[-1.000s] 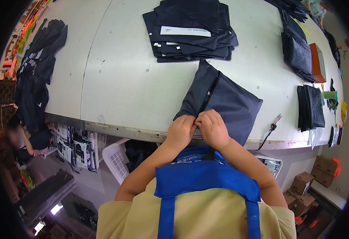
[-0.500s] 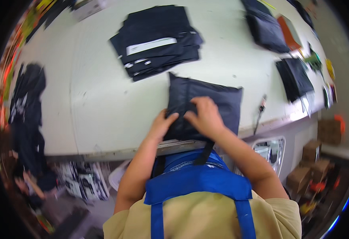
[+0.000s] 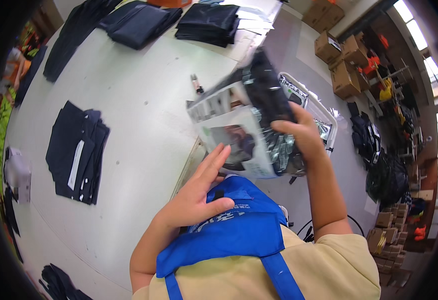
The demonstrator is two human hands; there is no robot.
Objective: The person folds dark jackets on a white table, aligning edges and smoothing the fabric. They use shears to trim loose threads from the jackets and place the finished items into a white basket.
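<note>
A flat plastic package [image 3: 249,132] with a white printed, pictured front and dark contents tilts in the air past the table's front edge, partly smeared by motion. My right hand [image 3: 301,132] grips its right side, thumb on the front and fingers hidden behind. My left hand [image 3: 201,192] is open at the package's lower left, fingers stretched out and fingertips by its printed front; whether they touch it I cannot tell. On the white table [image 3: 144,140] to the left lies a stack of folded black garments [image 3: 79,152] with a white label strip.
Folded dark items [image 3: 139,22] and a stack of black plastic bags [image 3: 206,24] lie at the table's far end. A small pen-like thing [image 3: 196,84] is near the edge. Right of the table stands a white-rimmed bin [image 3: 333,120] of packages; cardboard boxes [image 3: 346,80] are beyond.
My view has turned right. The black pouch-like package that lay under both hands on the table no longer shows there. My right hand now holds up a printed package; my left hand has come off the table.
</note>
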